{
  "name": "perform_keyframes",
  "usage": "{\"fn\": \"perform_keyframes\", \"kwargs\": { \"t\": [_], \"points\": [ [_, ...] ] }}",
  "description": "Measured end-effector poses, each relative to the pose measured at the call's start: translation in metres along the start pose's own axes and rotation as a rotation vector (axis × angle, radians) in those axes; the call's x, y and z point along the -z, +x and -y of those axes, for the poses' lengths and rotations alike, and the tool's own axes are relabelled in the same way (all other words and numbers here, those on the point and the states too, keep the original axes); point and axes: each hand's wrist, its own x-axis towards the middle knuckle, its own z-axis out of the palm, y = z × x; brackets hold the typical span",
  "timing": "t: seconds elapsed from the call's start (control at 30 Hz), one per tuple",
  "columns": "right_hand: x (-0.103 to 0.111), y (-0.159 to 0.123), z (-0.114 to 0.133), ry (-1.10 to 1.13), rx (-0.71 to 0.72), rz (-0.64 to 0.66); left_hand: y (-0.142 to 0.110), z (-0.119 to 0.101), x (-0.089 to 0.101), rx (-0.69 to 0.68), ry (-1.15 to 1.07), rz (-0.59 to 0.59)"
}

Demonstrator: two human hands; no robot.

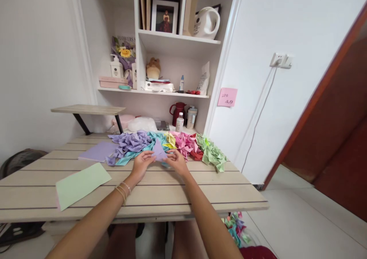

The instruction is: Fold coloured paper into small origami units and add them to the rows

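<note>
Between both hands, a little above the table, is a purple folded paper (pixel 159 152) with a pointed top. My left hand (pixel 142 162) pinches its left corner, and my right hand (pixel 176 161) grips its right corner. Just behind lies a heap of folded paper pieces: purple ones (pixel 130 141) on the left, then turquoise ones (pixel 130 157), yellow ones (pixel 171 139), pink ones (pixel 185 142), and light green ones (pixel 213 153) at the right end. Flat purple sheets (pixel 97 151) and a light green sheet (pixel 83 184) rest on the table to the left.
The slatted wooden table (pixel 160 197) has a small raised shelf (pixel 88 109) at its back left. A clear bottle (pixel 179 122), a dark red jug (pixel 178 113) and a tumbler (pixel 192 117) stand behind the heap. More folded papers (pixel 235 228) lie below the table's right side.
</note>
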Motion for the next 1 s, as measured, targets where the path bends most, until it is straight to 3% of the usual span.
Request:
{"fn": "perform_keyframes", "kwargs": {
  "t": [0.37,0.6,0.83,1.0],
  "points": [
    [-0.002,-0.005,0.013,0.115,-0.177,-0.068,-0.001,0.007,-0.001,0.164,-0.046,0.109],
    [-0.005,-0.006,0.003,0.194,-0.228,0.036,-0.002,0.007,-0.002,0.198,-0.122,0.167],
    [-0.004,-0.006,0.006,0.093,-0.153,0.054,-0.002,0.005,-0.003,0.218,-0.166,0.207],
    [-0.003,-0.004,0.008,-0.140,0.013,0.108,-0.002,0.003,-0.003,0.237,-0.166,0.233]
  ]
}}
